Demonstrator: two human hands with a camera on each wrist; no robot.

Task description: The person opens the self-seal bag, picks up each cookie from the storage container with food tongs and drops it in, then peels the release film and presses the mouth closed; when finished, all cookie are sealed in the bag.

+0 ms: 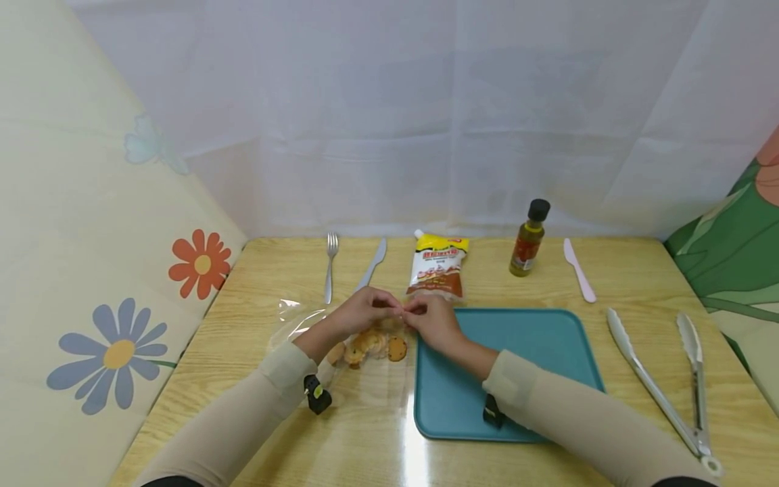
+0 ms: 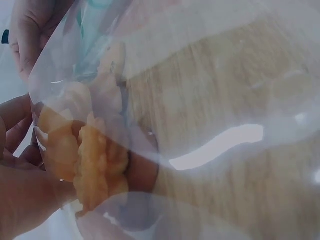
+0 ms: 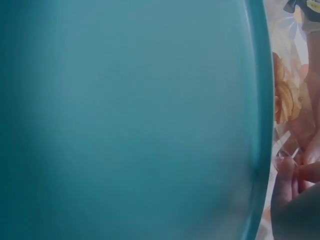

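Both hands' fingers pinch cookie bag [image 1: 365,338]; only head view shows tongs [image 1: 663,385].

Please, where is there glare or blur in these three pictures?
Head view: sharp, a bright glare streak on the table. Left wrist view: clear bag blurred, with a white reflection. Right wrist view: teal tray fills the frame, soft and out of focus.

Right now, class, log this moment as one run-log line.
left hand: pinches clear plastic bag of cookies | right hand: pinches same bag top | teal plastic tray: beside bag, bare | steel tongs: untouched
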